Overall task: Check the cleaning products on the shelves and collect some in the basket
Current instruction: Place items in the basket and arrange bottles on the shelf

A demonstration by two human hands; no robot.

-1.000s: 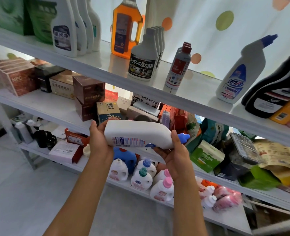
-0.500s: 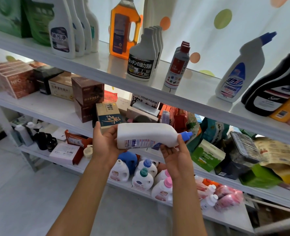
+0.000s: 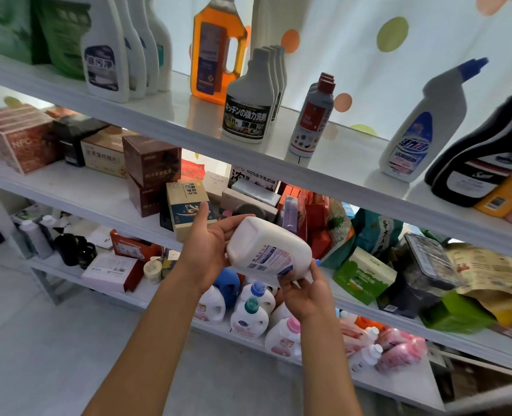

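Tilted round since a moment ago, the white bottle [image 3: 268, 250] now shows its base toward the camera at frame centre. Left hand [image 3: 209, 244] cups the base end, fingers curled around it; right hand [image 3: 305, 291] grips the neck end from below. Top shelf [image 3: 338, 163] runs across above.

The white bottle [image 3: 268, 247] I hold looks like smooth, faintly glossy plastic with a printed paper label, its base turned toward me. On the glossy white top shelf [image 3: 347, 163], which mirrors what stands on it, the far orange jug [image 3: 218, 52] is clear plastic and the black bottles [image 3: 483, 154] to the right shine. Lower left, the brown boxes [image 3: 151, 163] are matt cardboard, and crinkled paper-like pouches [image 3: 489, 277] lie at right.
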